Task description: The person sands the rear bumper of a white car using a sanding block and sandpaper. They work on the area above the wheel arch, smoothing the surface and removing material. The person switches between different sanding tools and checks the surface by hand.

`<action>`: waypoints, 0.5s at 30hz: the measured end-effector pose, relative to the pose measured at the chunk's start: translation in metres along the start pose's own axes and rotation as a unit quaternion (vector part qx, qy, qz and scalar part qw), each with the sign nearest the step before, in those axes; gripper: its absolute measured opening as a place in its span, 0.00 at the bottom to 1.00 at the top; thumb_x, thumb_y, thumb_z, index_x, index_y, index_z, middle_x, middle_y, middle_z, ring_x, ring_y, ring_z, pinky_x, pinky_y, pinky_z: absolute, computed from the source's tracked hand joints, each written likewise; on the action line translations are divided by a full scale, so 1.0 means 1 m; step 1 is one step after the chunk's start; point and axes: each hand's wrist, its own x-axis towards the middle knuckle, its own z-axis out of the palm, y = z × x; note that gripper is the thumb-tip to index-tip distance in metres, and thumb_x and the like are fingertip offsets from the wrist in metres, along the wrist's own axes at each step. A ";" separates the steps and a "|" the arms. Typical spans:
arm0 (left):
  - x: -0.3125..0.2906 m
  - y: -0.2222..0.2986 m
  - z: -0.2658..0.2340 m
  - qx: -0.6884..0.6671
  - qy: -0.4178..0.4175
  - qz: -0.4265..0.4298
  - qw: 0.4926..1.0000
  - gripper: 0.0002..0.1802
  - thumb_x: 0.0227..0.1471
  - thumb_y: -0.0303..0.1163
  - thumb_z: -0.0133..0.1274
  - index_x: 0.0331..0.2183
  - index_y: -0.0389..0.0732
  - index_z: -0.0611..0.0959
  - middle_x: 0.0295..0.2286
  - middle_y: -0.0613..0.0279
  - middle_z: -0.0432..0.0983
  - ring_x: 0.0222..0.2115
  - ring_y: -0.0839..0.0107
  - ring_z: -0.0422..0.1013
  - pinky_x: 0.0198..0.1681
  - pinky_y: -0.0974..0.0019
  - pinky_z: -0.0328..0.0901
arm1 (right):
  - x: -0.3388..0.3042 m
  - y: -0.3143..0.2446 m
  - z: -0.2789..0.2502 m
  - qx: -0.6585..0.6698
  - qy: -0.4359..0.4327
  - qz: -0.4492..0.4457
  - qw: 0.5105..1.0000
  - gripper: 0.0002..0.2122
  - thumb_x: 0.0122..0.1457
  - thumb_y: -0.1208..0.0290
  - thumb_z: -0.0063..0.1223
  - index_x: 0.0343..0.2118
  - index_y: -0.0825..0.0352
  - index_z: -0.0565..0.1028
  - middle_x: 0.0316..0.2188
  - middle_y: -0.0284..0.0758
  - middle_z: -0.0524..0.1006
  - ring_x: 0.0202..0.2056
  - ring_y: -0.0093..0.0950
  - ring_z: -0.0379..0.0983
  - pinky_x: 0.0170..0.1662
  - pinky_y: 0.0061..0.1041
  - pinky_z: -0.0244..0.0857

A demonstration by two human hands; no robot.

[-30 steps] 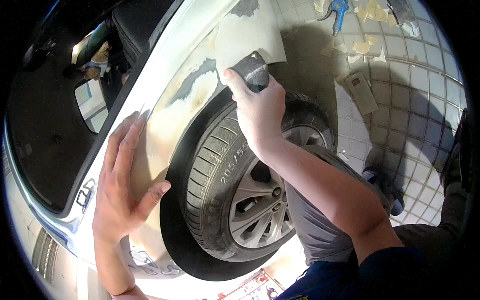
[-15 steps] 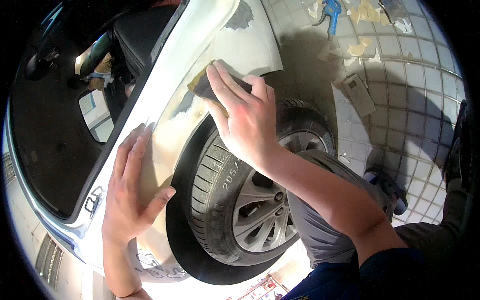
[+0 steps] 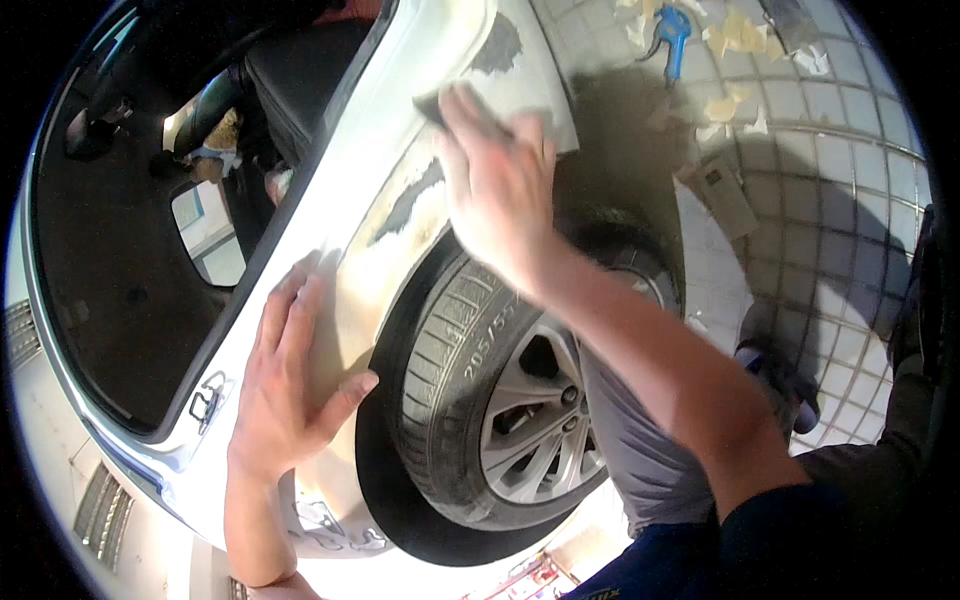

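Under the fingers of my right hand (image 3: 500,190), a dark piece of sandpaper (image 3: 430,107) is pressed against the white car panel (image 3: 375,110) above the wheel arch; hand and sandpaper are blurred by motion. Whether a block backs the sandpaper is hidden. Just below lies a bare grey patch (image 3: 410,205) with uneven edges, and another grey patch (image 3: 498,45) shows higher up. My left hand (image 3: 285,375) rests flat on the panel beside the arch, fingers stretched and thumb apart, holding nothing.
The tyre (image 3: 440,390) and silver alloy wheel (image 3: 535,420) sit within the arch, close to my right forearm. Left of the panel is the dark car window (image 3: 110,270). On the tiled floor lie a blue air blow gun (image 3: 673,45), paper scraps (image 3: 740,35) and a flat box-like piece (image 3: 727,197).
My right hand has slid the sandpaper upward along the panel, uncovering more of the grey patch. My left hand stays flat on the panel; the whole view has shifted slightly.
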 end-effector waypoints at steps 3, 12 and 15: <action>-0.003 0.005 -0.006 0.019 0.004 -0.004 1.000 0.53 0.47 0.49 0.66 0.68 0.38 0.64 0.64 0.40 0.61 0.64 0.41 0.62 0.67 0.47 0.57 | -0.064 -0.021 -0.016 0.055 -0.021 -0.028 0.998 0.25 0.69 0.62 0.51 0.67 0.63 0.68 0.63 0.40 0.73 0.43 0.34 0.68 0.52 0.39 0.61; -0.001 0.001 -0.005 0.025 0.027 0.020 0.999 0.53 0.47 0.54 0.64 0.68 0.39 0.65 0.63 0.39 0.63 0.63 0.41 0.63 0.66 0.47 0.58 | -0.078 -0.016 -0.025 0.047 -0.038 -0.041 0.997 0.27 0.68 0.62 0.53 0.68 0.64 0.66 0.63 0.40 0.74 0.43 0.34 0.68 0.53 0.34 0.59; 0.001 0.001 -0.002 0.013 0.018 0.018 1.000 0.53 0.48 0.53 0.64 0.68 0.38 0.65 0.63 0.39 0.63 0.63 0.41 0.63 0.66 0.47 0.58 | -0.051 0.008 -0.010 0.051 -0.005 -0.032 0.998 0.25 0.70 0.62 0.50 0.67 0.65 0.67 0.64 0.42 0.72 0.43 0.34 0.68 0.54 0.34 0.58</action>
